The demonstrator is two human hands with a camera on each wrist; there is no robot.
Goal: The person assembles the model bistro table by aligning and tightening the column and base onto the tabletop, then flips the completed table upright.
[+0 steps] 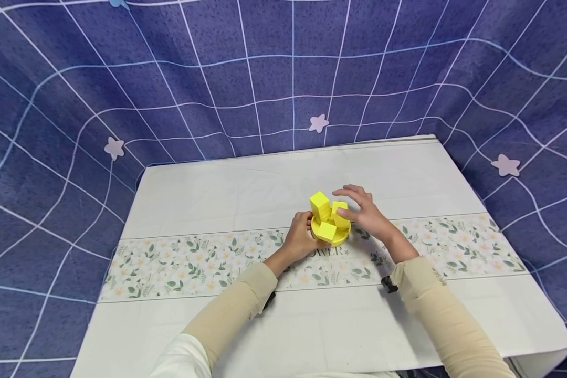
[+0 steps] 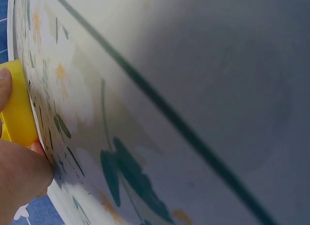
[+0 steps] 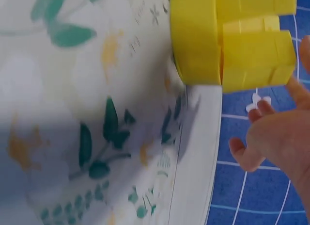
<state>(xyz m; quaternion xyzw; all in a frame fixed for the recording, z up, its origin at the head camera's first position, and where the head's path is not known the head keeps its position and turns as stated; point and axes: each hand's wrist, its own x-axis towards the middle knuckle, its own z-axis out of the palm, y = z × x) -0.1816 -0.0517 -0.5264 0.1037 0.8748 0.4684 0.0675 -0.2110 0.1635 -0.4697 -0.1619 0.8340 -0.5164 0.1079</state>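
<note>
A yellow round base point(image 1: 339, 240) stands on the table, with several yellow blocks upright in it. The tallest is the back-left block point(image 1: 319, 205); a right block point(image 1: 341, 216) and a front block point(image 1: 327, 231) stand lower. My left hand point(image 1: 298, 239) holds the base from its left side. In the left wrist view, the thumb point(image 2: 5, 88) lies against the yellow wall. My right hand point(image 1: 366, 212) is at the right block, fingers spread above and beyond it. In the right wrist view, one finger meets or nearly meets that block's top corner.
A white tablecloth point(image 1: 193, 199) with a floral band point(image 1: 179, 262) covers the table. Blue grid-patterned curtains point(image 1: 274, 79) with star shapes enclose the back and sides. Black wrist straps show under both sleeves.
</note>
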